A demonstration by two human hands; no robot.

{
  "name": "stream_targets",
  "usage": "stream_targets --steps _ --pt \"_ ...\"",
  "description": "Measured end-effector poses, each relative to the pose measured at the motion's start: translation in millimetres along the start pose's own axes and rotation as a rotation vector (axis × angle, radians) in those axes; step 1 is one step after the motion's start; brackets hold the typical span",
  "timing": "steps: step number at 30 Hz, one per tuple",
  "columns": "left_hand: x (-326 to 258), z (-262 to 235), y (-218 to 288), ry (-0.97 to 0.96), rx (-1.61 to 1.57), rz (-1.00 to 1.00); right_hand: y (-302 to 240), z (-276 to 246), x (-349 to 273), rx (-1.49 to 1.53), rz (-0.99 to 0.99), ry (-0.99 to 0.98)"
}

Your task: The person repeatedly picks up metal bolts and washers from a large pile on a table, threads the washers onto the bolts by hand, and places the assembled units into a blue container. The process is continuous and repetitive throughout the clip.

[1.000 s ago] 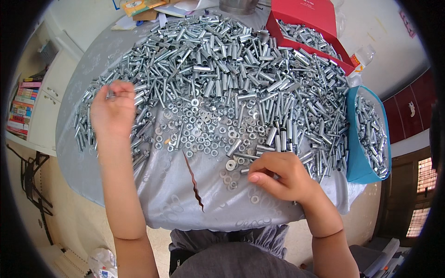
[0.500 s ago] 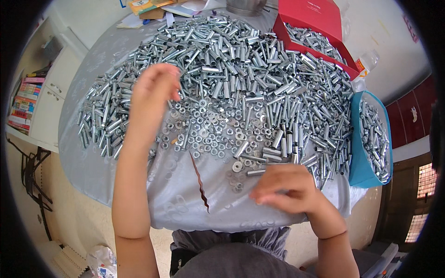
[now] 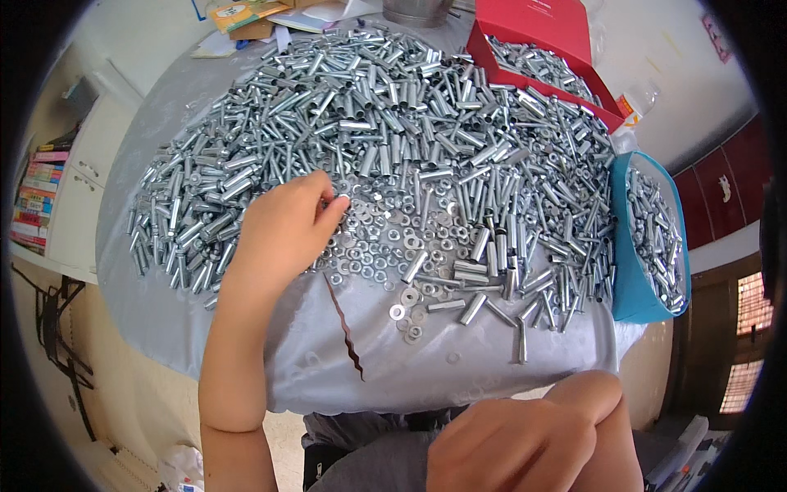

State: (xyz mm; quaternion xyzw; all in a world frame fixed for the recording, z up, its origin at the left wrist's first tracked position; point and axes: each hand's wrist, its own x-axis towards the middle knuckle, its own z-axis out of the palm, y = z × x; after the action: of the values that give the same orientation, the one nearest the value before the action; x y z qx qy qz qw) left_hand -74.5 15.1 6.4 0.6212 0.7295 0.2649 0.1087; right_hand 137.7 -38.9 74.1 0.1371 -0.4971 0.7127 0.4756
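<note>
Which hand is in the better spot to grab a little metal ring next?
Probably the left hand: it's right beside the small nuts and washers. The right hand is much farther back, past the tablecloth's near edge.

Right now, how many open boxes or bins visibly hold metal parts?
2: the red box at upper right, and the teal bin below it. The metal bucket at the top edge is cut off, so its contents can't be seen.
</note>
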Motion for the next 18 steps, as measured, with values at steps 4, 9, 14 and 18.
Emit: stream_targets --steps 4,9,14,18 --pt "-6.1 -3.0 3.7 0.027 0.197 -0.011 7.8 4.5 -3.2 -0.006 -0.05 0.033" --pt "-19.1 -11.4 1.8 -0.054 0.405 -0.047 14.1 2.8 -2.5 0.056 -0.057 -0.032" --pt "-25.1 -12.2 0.2 -0.041 0.377 0.004 16.3 -8.8 -4.6 0.148 -0.005 -0.147" --pt "-28.2 -14.4 3.0 -0.042 0.381 0.045 18.2 -1.5 -7.9 0.15 0.022 -0.092"
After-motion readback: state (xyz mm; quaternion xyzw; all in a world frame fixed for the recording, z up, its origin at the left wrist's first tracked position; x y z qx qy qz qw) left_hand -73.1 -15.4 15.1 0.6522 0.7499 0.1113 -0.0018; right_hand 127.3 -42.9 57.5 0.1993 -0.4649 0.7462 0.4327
